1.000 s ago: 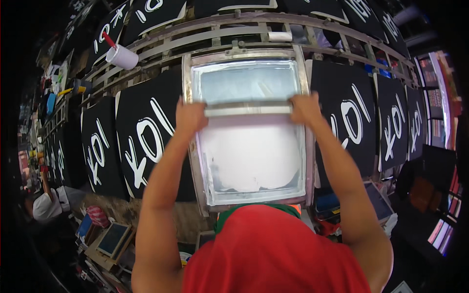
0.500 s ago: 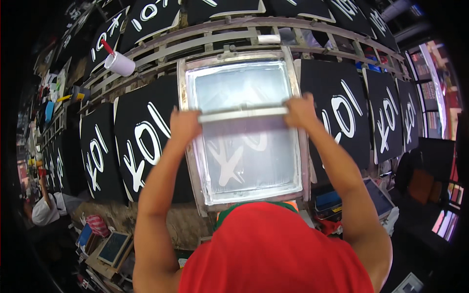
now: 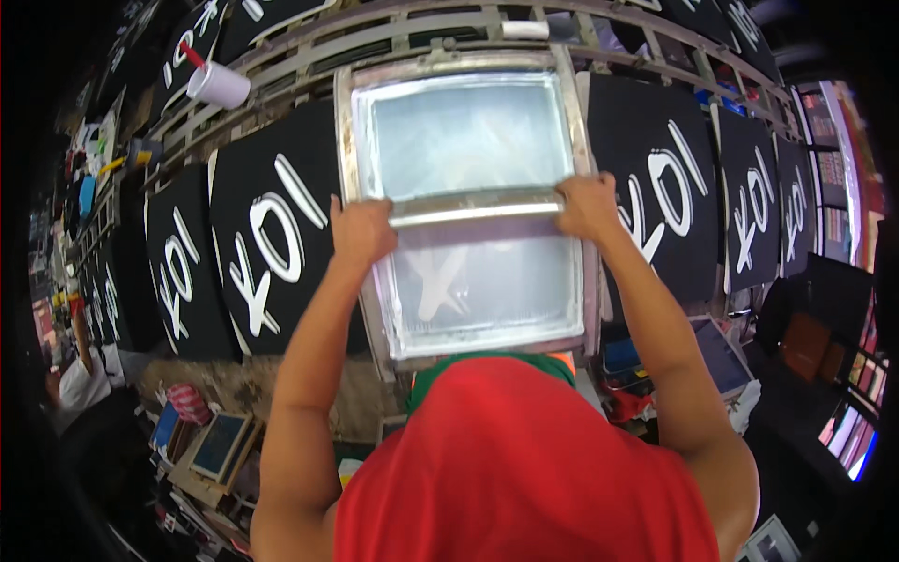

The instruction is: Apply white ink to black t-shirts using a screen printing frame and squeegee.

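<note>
Head view: we find our left hand (image 3: 363, 229) and right hand (image 3: 588, 208) clamped on a straight silver bar (image 3: 473, 210) midway across a pale, framed, rectangular mesh screen (image 3: 468, 140), with flanking black panels (image 3: 323, 140) already white-lettered and remaining work undetermined.

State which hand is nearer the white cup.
Left. In the picture, the left hand is below and rightward of the white cup; the right hand lies farther rightward.

left hand (image 3: 363, 229) and right hand (image 3: 588, 207) hide both ends of the bar (image 3: 478, 209).
</note>
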Motion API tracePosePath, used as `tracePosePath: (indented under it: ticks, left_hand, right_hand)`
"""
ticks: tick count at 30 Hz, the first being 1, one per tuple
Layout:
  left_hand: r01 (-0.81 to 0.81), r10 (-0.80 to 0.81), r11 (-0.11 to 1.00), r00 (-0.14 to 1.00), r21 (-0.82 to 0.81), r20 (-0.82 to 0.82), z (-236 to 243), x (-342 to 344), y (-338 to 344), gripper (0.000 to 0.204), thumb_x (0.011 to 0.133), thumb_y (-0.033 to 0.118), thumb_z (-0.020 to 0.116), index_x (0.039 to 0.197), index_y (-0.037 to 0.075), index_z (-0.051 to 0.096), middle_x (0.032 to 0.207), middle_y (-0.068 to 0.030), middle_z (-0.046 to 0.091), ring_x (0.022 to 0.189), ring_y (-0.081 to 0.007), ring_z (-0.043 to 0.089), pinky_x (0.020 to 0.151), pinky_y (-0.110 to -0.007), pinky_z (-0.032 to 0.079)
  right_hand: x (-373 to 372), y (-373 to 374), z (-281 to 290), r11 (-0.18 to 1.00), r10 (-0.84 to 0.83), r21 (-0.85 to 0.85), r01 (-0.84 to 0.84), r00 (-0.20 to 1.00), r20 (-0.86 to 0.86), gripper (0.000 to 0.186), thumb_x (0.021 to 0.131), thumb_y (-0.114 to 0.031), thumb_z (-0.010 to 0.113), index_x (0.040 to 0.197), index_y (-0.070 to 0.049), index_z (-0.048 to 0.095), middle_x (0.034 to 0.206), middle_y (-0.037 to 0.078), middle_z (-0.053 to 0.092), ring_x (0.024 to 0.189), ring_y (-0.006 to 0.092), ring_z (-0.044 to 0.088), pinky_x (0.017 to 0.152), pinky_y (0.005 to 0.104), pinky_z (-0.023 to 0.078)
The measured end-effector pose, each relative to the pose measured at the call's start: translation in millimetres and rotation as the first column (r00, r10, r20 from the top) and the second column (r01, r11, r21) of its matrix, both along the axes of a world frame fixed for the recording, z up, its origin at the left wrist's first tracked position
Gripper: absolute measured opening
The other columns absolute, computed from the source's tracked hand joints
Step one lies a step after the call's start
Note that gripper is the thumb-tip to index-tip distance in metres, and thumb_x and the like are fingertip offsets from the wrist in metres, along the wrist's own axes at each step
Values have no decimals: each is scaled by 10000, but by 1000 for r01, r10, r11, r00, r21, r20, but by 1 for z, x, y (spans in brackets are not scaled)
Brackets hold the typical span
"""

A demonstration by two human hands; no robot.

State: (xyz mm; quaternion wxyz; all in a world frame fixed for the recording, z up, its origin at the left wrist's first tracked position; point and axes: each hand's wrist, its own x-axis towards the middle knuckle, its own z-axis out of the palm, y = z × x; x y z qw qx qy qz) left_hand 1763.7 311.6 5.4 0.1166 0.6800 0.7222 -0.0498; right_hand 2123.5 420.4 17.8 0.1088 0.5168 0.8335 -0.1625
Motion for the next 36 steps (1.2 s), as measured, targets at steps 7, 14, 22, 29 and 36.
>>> tracePosePath:
  ticks: [7, 14, 22, 29, 36]
  left_hand:
    - [-65, 85, 981, 991, -184, 101, 6, 57, -207, 369, 722, 108, 662, 1077, 154, 750, 1095, -90, 737, 1109, -310, 648, 1149, -657, 297]
    - [-31, -6, 991, 962, 131, 272, 17, 39, -198, 535, 618, 377, 924, 988, 109, 646, 1002, -92, 608, 1043, -327, 563, 939, -478, 410]
    - [9, -41, 983, 984, 185, 171, -3, 45, -199, 519, 748, 558, 798, 929, 83, 695, 1014, -108, 706, 1047, -322, 572, 977, -497, 370]
    - [-9, 16, 994, 997, -108, 70, -17, 46, -162, 677, 936, 655, 535, 1058, 14, 713, 1057, -172, 722, 1113, -332, 556, 996, -545, 326]
    - [-41, 42, 999, 997, -14, 64, 10, -1, -24, 634, 931, 608, 569, 1118, 11, 674, 1175, -209, 689, 1197, -366, 577, 1055, -592, 332]
  right_hand:
    - [63, -202, 3, 991, -4, -134, -2, 999, -38, 376, 657, -228, 740, 1018, -126, 763, 1033, 116, 739, 1032, 322, 674, 1065, 520, 344]
    - [71, -187, -9, 999, 33, 23, -27, 944, -329, 464, 697, -360, 868, 1024, -71, 709, 970, 122, 687, 1040, 347, 643, 1005, 494, 395]
    - [59, -178, -27, 998, 22, -60, -35, 980, -197, 624, 772, -549, 790, 1115, -33, 722, 1165, 142, 708, 1157, 329, 627, 1026, 507, 377]
    - [48, -141, -37, 973, 59, -222, -56, 998, 4, 870, 806, -829, 559, 1043, -9, 724, 1028, 213, 738, 1039, 375, 684, 983, 575, 351]
    - [8, -13, -10, 999, 32, 36, -28, 994, -101, 782, 810, -768, 619, 1094, -45, 716, 1137, 197, 715, 1114, 364, 647, 968, 532, 378]
